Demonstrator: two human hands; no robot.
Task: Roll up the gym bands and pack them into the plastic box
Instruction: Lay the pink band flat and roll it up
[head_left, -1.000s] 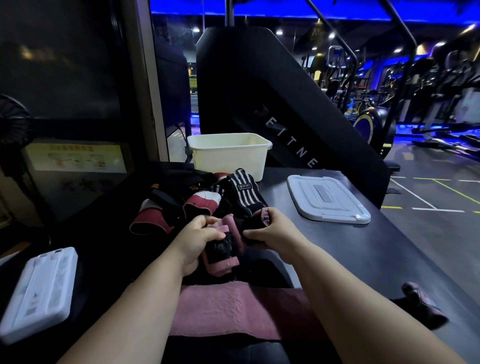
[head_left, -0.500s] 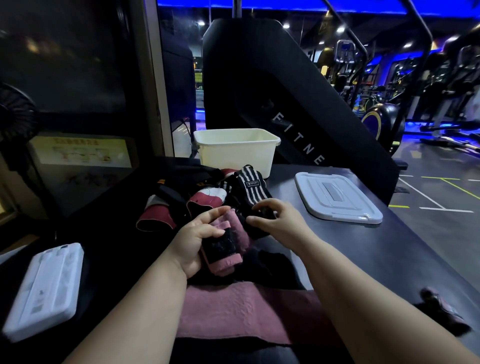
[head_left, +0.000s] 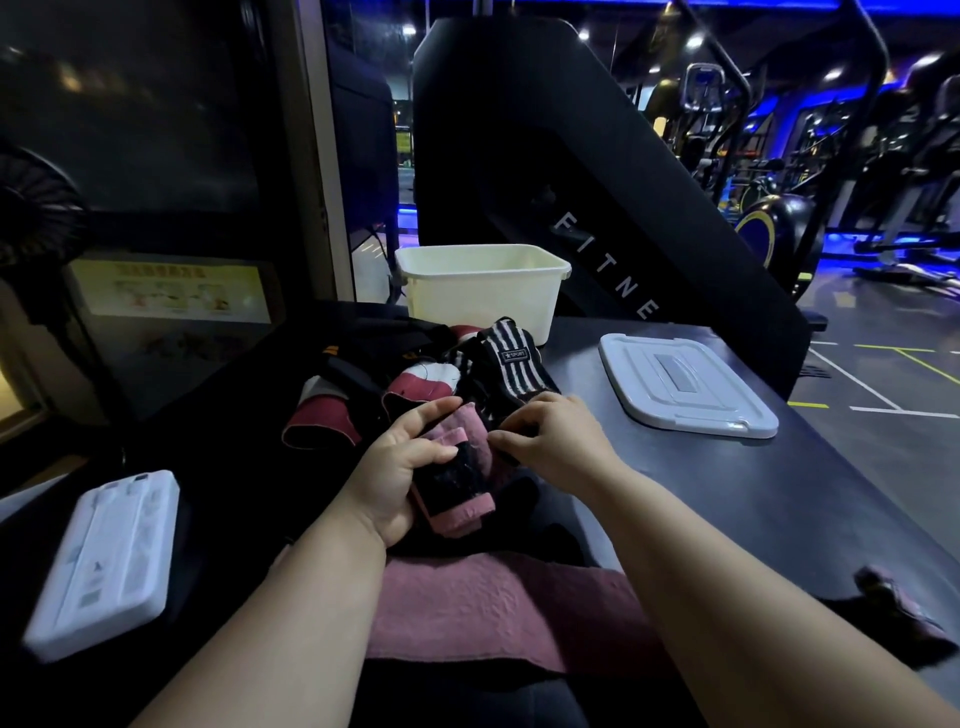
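A half-rolled pink and black gym band (head_left: 460, 480) lies in my left hand (head_left: 397, 470), thumb pressed on its top and fingers around it. My right hand (head_left: 558, 441) is at the roll's right side, its fingertips pinching the band's dark loose end. Just behind, a pile of bands (head_left: 415, 384) lies on the dark table, among them a black-and-white striped band (head_left: 511, 366) and a maroon band (head_left: 317, 423). The cream plastic box (head_left: 480, 291) stands open behind the pile. A wide pink band (head_left: 483, 613) stretches flat under my forearms.
The box's white lid (head_left: 685, 384) lies flat on the table to the right. A white rectangular device (head_left: 104, 561) sits at the near left. A small dark and pink piece (head_left: 898, 608) lies at the near right table edge. Gym machines stand behind the table.
My left thumb has come down onto the roll. My right hand has shifted slightly nearer and now pinches the loose end beside the roll.
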